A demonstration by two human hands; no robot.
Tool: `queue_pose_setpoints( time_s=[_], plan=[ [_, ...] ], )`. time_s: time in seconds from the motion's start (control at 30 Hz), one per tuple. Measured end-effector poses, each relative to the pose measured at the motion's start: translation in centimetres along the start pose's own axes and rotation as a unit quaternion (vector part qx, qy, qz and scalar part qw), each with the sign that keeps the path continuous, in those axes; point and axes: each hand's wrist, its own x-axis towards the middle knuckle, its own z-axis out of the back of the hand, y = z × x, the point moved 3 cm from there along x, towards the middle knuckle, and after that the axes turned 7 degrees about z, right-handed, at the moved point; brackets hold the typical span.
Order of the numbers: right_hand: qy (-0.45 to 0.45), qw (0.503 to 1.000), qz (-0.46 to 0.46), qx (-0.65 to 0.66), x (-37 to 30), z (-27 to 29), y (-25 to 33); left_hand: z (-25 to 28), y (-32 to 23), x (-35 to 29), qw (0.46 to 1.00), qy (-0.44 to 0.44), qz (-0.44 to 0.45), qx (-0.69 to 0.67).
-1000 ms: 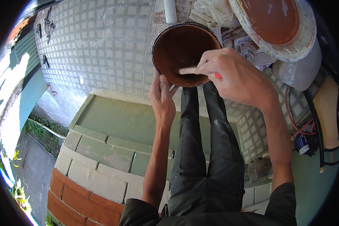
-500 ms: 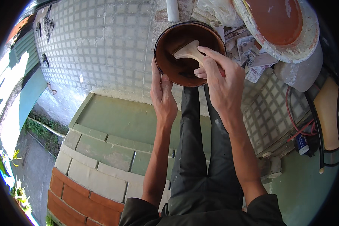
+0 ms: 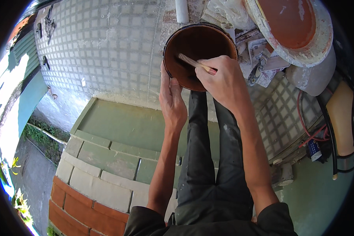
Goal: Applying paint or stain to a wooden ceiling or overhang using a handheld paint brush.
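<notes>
A round bucket (image 3: 187, 83), reddish brown inside with a dark rim, is tilted so that its mouth faces me. My left hand (image 3: 172, 96) grips its left side, fingers along the outer wall and thumb near the rim. Over the mouth, my right hand (image 3: 224, 78) is closed around the pale wooden handle of a paintbrush (image 3: 190, 61). The brush is seen nearly edge-on and points left into the bucket. Its bristle end cannot be made out against the dark inside.
Upper right, a paint-crusted basin (image 3: 322, 53) holds reddish-brown paint. Scraps and a plastic bag (image 3: 228, 11) lie beside it, with a white pipe (image 3: 181, 11) at the top. A red hose (image 3: 301, 114) runs at right. Painted blocks (image 3: 102, 188) step down at left.
My right hand has rolled over and shifted slightly left. The brush has turned from its broad face to its narrow edge. My left hand stays on the bucket.
</notes>
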Motion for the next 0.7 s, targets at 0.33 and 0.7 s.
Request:
queue_pose_setpoints(
  time_s=[0.33, 0.7],
  plan=[
    [0.187, 0.965, 0.06, -0.174, 2.2, 4.0, 2.4, 0.2, 0.2, 0.0, 1.0, 0.016, -0.007, 0.018],
    [0.296, 0.947, 0.096, -0.074, 2.0, 4.6, 2.0, 0.0, -0.4, -0.2, 0.997, 0.031, 0.043, -0.05]
  ],
)
